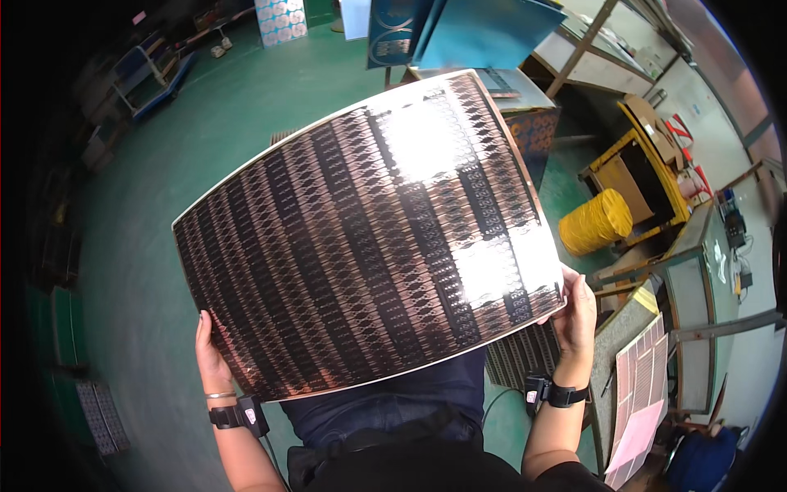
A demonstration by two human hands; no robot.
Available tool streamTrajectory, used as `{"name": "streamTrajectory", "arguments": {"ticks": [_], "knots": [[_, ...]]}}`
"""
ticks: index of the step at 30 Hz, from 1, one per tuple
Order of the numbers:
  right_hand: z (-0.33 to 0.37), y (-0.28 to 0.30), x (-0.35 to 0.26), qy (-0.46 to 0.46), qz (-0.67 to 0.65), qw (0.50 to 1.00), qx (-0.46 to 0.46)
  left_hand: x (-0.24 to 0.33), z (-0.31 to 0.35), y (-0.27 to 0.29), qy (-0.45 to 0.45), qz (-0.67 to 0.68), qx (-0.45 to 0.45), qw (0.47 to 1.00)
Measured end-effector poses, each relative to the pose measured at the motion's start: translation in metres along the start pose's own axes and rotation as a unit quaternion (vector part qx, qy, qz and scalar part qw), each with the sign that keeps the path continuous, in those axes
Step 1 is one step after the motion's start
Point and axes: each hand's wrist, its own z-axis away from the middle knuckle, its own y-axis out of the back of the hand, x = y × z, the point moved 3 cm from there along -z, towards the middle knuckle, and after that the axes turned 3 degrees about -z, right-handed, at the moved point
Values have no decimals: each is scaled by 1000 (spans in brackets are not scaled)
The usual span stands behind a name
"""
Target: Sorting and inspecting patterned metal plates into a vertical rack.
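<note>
Copper-patterned panel, likely light, fairly stiff, slick and easily scratched, is best held by its edges; it spans between left grip and right grip, each closed on opposite side edges.

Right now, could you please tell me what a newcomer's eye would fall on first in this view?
The large patterned sheet, banded in copper and black, fills the middle of the view, with the left hand at its lower left edge and the right hand at its lower right corner. White glare shines on its upper and right parts. Beyond its right edge, a bright yellow cylinder catches the eye.
</note>
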Motion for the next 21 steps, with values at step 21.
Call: {"name": "streamTrajectory", "arguments": {"ticks": [21], "knots": [[-32, 45, -6, 93, 79, 991, -58, 38, 9, -22, -160, 42, -77, 983]]}}
